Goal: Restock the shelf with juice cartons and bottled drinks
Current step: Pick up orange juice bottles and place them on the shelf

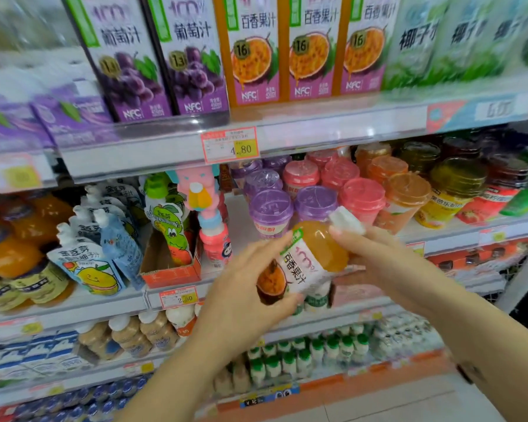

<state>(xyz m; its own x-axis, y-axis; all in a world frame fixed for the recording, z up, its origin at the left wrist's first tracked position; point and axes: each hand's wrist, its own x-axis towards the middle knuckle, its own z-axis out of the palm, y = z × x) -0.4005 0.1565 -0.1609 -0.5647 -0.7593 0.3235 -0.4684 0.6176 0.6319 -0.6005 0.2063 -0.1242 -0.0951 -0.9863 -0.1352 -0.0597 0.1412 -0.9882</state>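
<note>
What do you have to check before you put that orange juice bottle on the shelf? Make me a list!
1. Both hands hold the bottle: ok, left hand at the label, right hand by the neck.
2. White cap on: ok.
3. Bottle upright: not ok, it tilts, cap up and to the right.
4. Label readable: ok, it faces the camera.
5. Right free spot on the shelf: cannot tell.
</note>
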